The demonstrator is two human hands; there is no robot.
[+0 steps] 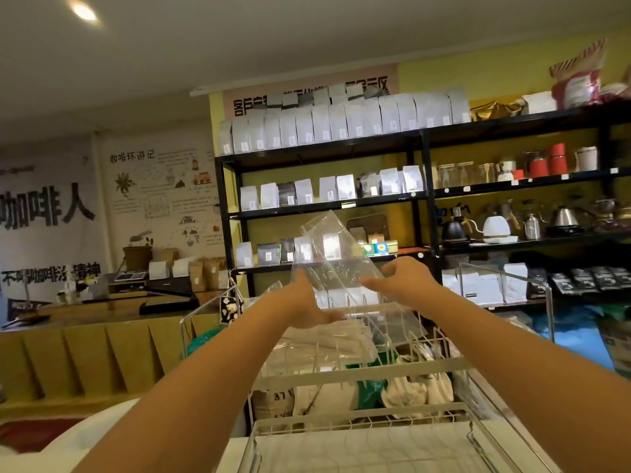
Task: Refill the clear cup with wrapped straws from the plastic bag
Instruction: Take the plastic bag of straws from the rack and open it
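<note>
Head view: both hands are up over the white wire rack (358, 372), left hand (309, 307) and right hand (404, 279) each pinching a side of the plastic bag (336, 268). It looks flimsy, slick and crinkly, the wrapped straws (327, 339) sagging light in its lower end, so gripping the film near the mouth seems wise; no clear cup in sight

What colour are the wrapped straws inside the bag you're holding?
White or off-white paper wrappers on the wrapped straws, seen through the clear plastic bag; head view.

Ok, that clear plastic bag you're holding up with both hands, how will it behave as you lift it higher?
The plastic bag is probably floppy: its empty top creases between the left hand and right hand. It is likely bottom-heavy, since the wrapped straws sag at the low end. The glossy film may be slippery.
</note>
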